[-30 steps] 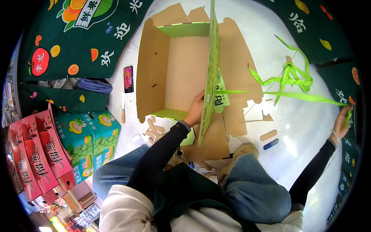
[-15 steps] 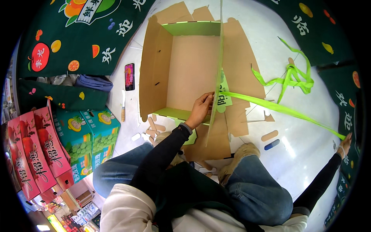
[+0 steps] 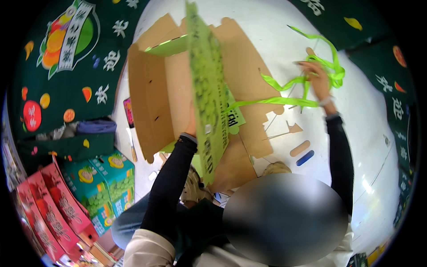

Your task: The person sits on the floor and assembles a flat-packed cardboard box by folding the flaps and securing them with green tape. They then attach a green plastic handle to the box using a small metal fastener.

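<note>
An open cardboard box (image 3: 180, 73) lies on the floor in front of me, brown inside. One wall (image 3: 207, 95), green with printed grapes, stands upright on its right side. My left hand (image 3: 192, 122) reaches inside against that wall, which hides its fingers. A bright green ribbon (image 3: 271, 101) runs rightward from the wall to below my right wrist. My right hand (image 3: 318, 81) is over the loose ribbon coils, its fingers stretched out and somewhat blurred. It appears to hold nothing. More flat cardboard flaps (image 3: 242, 66) spread to the right of the wall.
A phone (image 3: 128, 112) and a wooden-handled knife (image 3: 132, 144) lie left of the box. Red cartons (image 3: 53, 213) and teal cartons (image 3: 95, 187) stand at lower left. Cardboard offcuts (image 3: 291, 129) and a blue oval piece (image 3: 305, 158) lie on the floor. A blurred round patch covers my lap.
My right hand has swung from the far right up to the ribbon coils, and the taut ribbon has slackened. The green wall now tilts its printed face into view. My view has shifted rightward.
</note>
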A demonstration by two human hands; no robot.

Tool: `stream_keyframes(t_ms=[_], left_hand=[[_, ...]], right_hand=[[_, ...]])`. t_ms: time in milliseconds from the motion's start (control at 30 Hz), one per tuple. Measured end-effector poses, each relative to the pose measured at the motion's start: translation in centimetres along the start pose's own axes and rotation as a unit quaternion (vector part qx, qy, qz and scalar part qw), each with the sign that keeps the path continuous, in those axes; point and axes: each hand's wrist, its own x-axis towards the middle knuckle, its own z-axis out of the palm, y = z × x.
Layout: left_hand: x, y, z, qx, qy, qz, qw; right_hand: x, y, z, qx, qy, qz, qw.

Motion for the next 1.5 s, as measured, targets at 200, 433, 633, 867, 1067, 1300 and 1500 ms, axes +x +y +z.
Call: stream_keyframes(t_ms=[200, 433, 633, 867, 1067, 1300, 1500], left_hand=[[2.3, 2.4, -0.8, 0.022, 0.024, 0.004, 0.999], [3.6, 3.1, -0.4, 0.036, 0.038, -0.001, 0.999], [4.2, 3.3, -0.4, 0.042, 0.048, 0.003, 0.998], [4.9, 3.2, 0.1, 0.042, 0.045, 0.007, 0.998], [5.5, 3.3, 0.8, 0.043, 0.042, 0.017, 0.998], [6.5, 2.6, 1.9, 0.041, 0.039, 0.045, 0.997], [8.3, 2.1, 4.1, 0.055, 0.021, 0.085, 0.995]], right_hand=[[3.0, -6.1, 14.4, 0.091, -0.028, -0.105, 0.990], [4.7, -7.4, 18.6, 0.239, -0.081, 0.084, 0.964], [5.1, -8.2, 19.4, 0.248, -0.095, 0.041, 0.963], [4.9, -8.6, 18.5, 0.160, -0.088, -0.030, 0.983], [5.1, -9.3, 18.0, 0.080, -0.090, -0.088, 0.989], [5.5, -10.6, 18.0, 0.090, -0.140, -0.021, 0.986], [5.3, -10.3, 17.1, 0.207, -0.155, 0.058, 0.964]])
